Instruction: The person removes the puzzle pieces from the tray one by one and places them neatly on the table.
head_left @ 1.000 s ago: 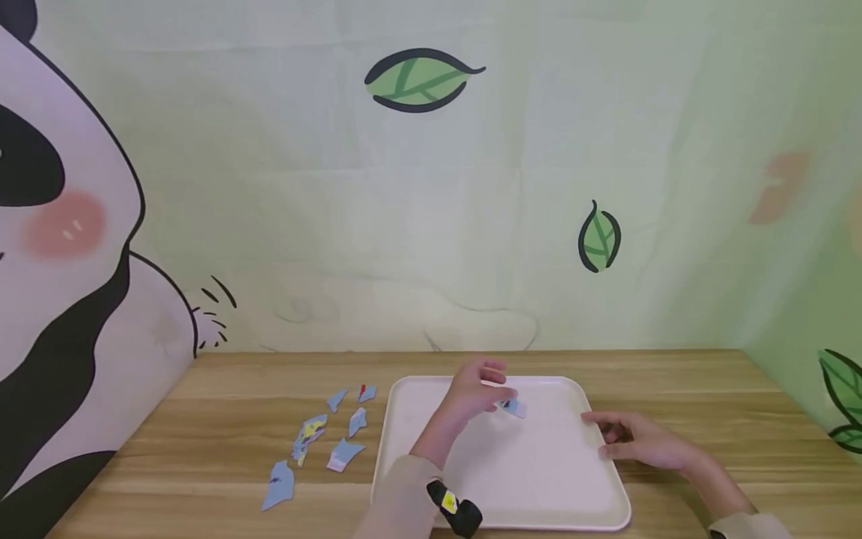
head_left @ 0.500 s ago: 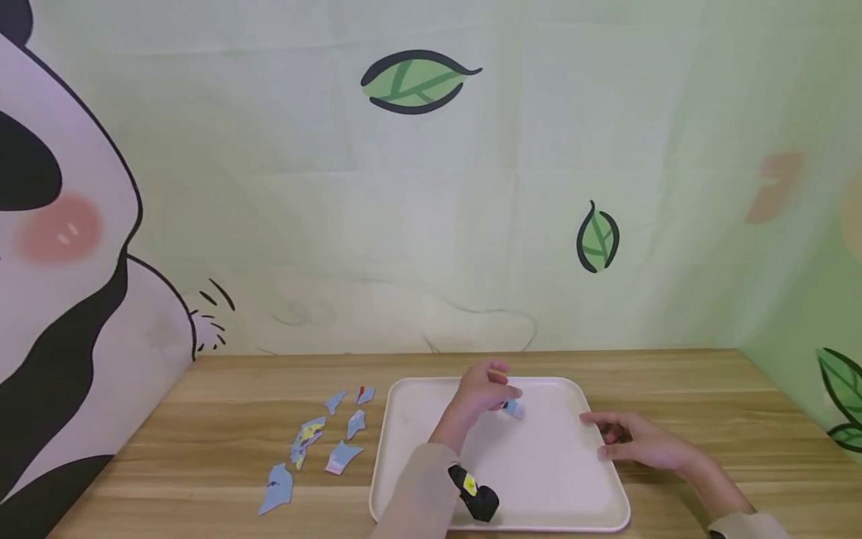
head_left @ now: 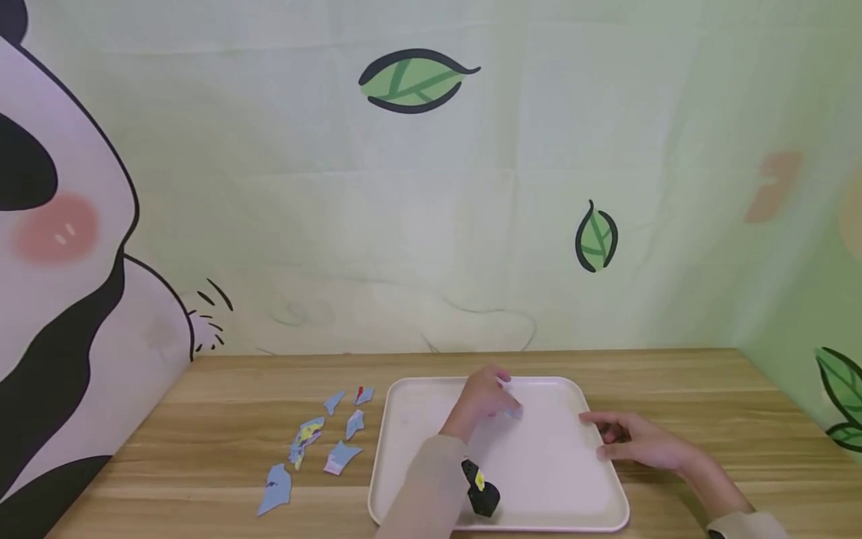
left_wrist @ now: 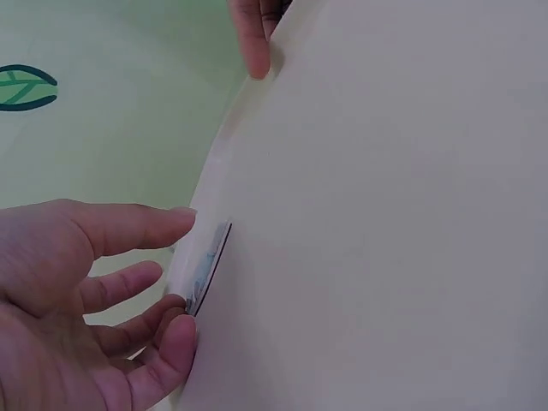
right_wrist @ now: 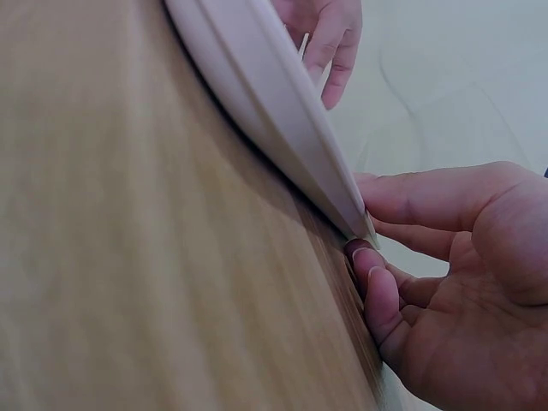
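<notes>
Over the far part of the white tray (head_left: 552,464), my left hand (head_left: 483,398) pinches a small picture puzzle piece (left_wrist: 209,267) by one end. In the left wrist view the piece is seen nearly edge-on, light blue on its face, tilted close above the tray. The head view shows only a sliver of it beneath the fingers. My right hand (head_left: 643,440) grips the tray's right rim, with fingertips on the rim and the other fingers curled below. The right wrist view shows the rim between the fingers of the right hand (right_wrist: 462,257).
Several irregular picture pieces, among them a light blue one (head_left: 274,489) and a yellow-patterned one (head_left: 307,442), lie on the wooden table (head_left: 202,449) left of the tray. Behind the table stands a wall cloth (head_left: 431,224) printed with a panda and leaves.
My left hand has shifted slightly right and turned with the puzzle piece, which is now mostly hidden in the head view. The right hand has stayed on the tray rim.
</notes>
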Demonstrator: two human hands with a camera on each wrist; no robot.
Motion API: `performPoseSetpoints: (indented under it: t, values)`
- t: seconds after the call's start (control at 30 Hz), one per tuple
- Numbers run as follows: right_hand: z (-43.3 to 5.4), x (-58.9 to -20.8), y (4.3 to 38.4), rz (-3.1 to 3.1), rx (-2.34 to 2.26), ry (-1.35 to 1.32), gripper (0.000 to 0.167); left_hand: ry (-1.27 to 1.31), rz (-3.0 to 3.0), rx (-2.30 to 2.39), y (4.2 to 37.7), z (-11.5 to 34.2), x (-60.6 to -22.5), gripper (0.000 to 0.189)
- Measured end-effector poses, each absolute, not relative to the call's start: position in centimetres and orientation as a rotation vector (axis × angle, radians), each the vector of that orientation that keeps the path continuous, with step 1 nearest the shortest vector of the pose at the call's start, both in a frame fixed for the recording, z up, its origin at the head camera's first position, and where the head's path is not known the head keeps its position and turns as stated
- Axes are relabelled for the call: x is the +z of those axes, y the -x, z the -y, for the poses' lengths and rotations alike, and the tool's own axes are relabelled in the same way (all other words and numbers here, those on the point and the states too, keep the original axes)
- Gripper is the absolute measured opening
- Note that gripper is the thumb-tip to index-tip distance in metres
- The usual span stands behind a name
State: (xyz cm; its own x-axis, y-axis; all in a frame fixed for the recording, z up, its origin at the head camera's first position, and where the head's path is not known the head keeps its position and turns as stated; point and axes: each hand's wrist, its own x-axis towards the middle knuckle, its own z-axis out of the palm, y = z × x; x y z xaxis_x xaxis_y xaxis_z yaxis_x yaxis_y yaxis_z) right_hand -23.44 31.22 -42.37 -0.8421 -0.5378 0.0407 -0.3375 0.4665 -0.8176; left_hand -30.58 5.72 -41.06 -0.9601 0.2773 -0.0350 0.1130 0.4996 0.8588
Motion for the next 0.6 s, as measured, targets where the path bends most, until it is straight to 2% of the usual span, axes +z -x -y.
performPoseSetpoints:
  t: [0.1,0.3,0.6]
  values:
    - [-31.2,-42.3,23.5,-2.488,-1.315,0.75,0.052,-0.379,-2.672,1.32,30.5,-6.0,-40.8,0.048]
    - [-31.2,-42.3,23.5,-2.49,-1.315,0.757,0.052,-0.433,-2.877,0.993,30.2,-6.5,-40.4,0.04]
    - [-31.2,-42.4,23.4,-2.493,-1.32,0.752,0.052,-0.398,-2.912,0.911,30.2,-7.1,-40.6,0.034]
